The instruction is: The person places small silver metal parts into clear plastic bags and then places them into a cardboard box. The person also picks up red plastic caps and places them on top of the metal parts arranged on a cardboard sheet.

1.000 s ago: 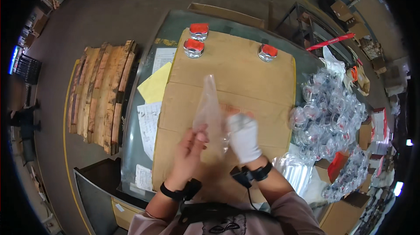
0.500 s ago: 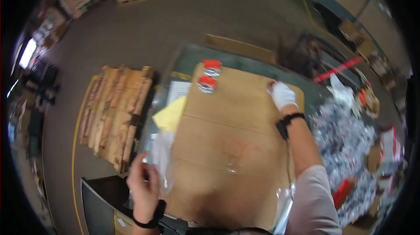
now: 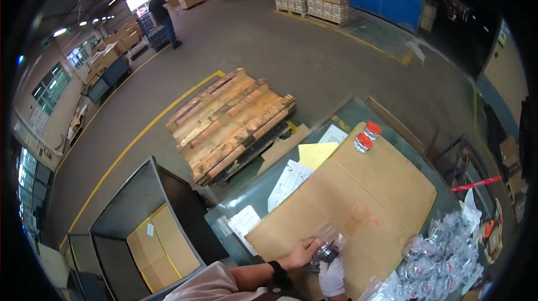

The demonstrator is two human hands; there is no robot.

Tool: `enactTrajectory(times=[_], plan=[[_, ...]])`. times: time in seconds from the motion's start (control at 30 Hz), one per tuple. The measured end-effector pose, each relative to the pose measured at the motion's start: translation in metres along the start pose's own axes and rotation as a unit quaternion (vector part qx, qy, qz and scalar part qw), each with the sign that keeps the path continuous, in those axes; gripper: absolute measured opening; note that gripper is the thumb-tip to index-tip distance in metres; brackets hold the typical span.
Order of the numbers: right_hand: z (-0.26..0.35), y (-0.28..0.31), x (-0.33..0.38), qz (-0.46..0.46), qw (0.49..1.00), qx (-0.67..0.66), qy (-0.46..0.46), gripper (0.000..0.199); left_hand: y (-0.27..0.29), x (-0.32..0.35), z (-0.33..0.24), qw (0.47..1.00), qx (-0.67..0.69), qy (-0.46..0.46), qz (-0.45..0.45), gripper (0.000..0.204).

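Note:
My bare left hand (image 3: 302, 253) and my white-gloved right hand (image 3: 332, 280) meet over the near edge of a flat cardboard sheet (image 3: 314, 206). Between them is a small round dark-and-silver metal part (image 3: 327, 252), with my right fingers closed on its near side. Around it shows a clear plastic bag (image 3: 338, 239), its edge pinched by my left fingers. I cannot tell how far the part sits inside the bag. Two silver parts with red tops, one nearer (image 3: 363, 143) and one farther (image 3: 372, 129), stand at the sheet's far corner.
Bagged parts (image 3: 437, 256) are heaped to the right. Papers (image 3: 288, 183) and a yellow sheet (image 3: 317, 155) lie on the green table (image 3: 232, 211). Left are a dark metal bin (image 3: 154, 217) holding cardboard and a wooden pallet (image 3: 232, 122). Far off, a person (image 3: 162, 18) stands.
My right hand has come back from the sheet's far right with the part. My left hand has brought the clear bag to it. The view has swung left.

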State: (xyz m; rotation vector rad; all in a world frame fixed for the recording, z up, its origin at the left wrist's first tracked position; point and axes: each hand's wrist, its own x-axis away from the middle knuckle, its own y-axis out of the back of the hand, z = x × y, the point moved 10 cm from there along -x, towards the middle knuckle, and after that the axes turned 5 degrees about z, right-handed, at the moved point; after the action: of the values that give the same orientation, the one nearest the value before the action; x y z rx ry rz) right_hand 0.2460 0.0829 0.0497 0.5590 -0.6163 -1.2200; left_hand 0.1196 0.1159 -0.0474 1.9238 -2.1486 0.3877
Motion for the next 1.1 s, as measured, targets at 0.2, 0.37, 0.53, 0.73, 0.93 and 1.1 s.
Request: enactTrajectory(times=[0.2,0.37,0.53,0.73,0.93,1.1], plan=[[-0.05,-0.056,0.009,0.044,0.976,0.208,0.049,0.033,-0.061,0.084,-0.114,0.878,-0.29,-0.329,0.194,0.029],[-0.034,0.003,-0.007,0.004,0.889,-0.428,-0.16,0.029,-0.061,0.092,-0.049,0.907,0.35,-0.019,0.234,0.043],[0.108,0.11,0.061,-0.147,0.958,0.233,0.081,0.032,-0.006,0.066,-0.081,0.97,0.227,0.035,0.079,0.031],[-0.039,0.023,0.056,-0.037,0.975,-0.154,-0.155,0.033,-0.057,0.111,-0.104,0.857,-0.422,-0.251,0.154,0.025],[0.041,0.046,0.058,-0.055,0.982,0.159,0.09,0.026,-0.062,0.088,-0.066,0.8,-0.544,-0.224,0.119,0.017],[0.017,0.016,0.024,0.07,0.903,0.393,0.16,0.019,-0.048,0.106,-0.083,0.834,-0.462,-0.292,0.08,0.022]])
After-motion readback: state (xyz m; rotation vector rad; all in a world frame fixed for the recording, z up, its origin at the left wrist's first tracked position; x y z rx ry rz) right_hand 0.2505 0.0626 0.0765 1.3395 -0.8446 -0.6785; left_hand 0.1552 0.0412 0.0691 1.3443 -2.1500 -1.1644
